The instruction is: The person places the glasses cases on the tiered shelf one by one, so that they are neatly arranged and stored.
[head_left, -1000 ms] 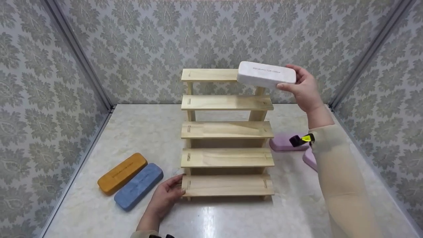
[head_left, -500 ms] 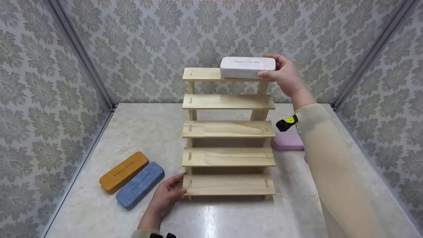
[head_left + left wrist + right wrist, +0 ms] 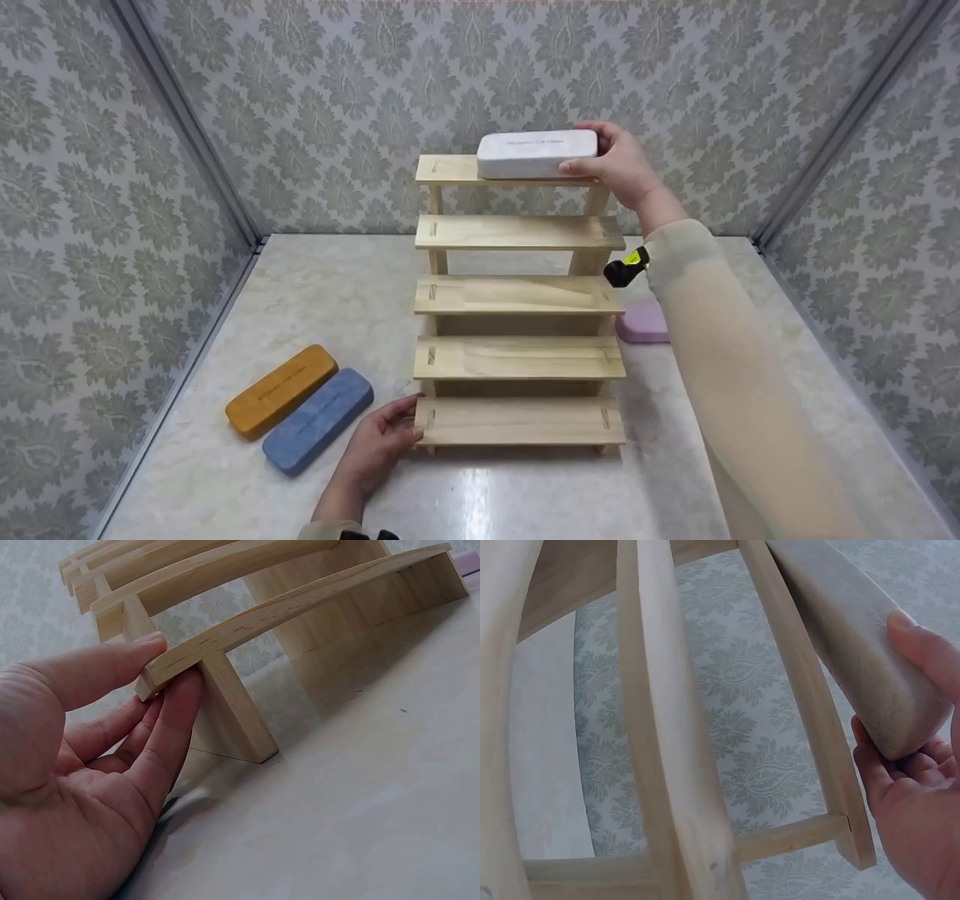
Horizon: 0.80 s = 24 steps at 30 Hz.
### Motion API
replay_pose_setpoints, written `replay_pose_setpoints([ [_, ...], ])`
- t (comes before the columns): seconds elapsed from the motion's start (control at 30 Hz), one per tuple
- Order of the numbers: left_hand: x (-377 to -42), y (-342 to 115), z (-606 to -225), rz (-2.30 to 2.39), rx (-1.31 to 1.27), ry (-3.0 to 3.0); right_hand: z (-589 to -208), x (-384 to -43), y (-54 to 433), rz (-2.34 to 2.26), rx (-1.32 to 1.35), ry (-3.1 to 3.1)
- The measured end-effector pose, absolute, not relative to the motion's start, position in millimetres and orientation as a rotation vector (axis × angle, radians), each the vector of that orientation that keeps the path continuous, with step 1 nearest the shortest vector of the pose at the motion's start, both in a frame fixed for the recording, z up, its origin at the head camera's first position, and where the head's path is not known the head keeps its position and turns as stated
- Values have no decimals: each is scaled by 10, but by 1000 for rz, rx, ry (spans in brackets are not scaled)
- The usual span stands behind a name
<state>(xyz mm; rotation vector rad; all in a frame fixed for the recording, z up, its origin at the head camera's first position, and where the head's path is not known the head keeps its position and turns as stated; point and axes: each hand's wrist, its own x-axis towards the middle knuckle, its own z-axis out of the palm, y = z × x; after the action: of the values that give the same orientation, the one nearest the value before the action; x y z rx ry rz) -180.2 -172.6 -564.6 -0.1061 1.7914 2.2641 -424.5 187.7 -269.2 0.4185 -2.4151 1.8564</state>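
A five-tier wooden step rack (image 3: 519, 294) stands upright in the middle of the table. My right hand (image 3: 622, 169) grips the right end of a white glasses case (image 3: 536, 156) at the top step, thumb on its front. In the right wrist view the case (image 3: 877, 652) lies along the top slat, slightly tilted against it, with fingers under its end. My left hand (image 3: 379, 446) pinches the left end of the lowest step; in the left wrist view the thumb is on top of the board (image 3: 247, 626) and the fingers are beneath.
An orange glasses case (image 3: 281, 391) and a blue one (image 3: 319, 421) lie side by side, left of the rack. To the right, a pink-purple case (image 3: 641, 324) is partly hidden behind my right sleeve. Patterned walls (image 3: 337, 97) enclose the table (image 3: 322, 285).
My right hand has carried the white case left and levelled it over the top step; over the last half second it slid further left. The left hand stays on the lowest step.
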Motion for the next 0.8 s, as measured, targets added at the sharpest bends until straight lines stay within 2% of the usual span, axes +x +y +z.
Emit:
replay_pose_setpoints([
  [0.27,-1800,-1742,-5665,2275,-24,1788,-2626,-4281,1877,1791,407,-2550],
  [0.8,-1808,-1740,-5675,2262,-37,1808,-2635,-4349,1816,1542,356,-2673],
])
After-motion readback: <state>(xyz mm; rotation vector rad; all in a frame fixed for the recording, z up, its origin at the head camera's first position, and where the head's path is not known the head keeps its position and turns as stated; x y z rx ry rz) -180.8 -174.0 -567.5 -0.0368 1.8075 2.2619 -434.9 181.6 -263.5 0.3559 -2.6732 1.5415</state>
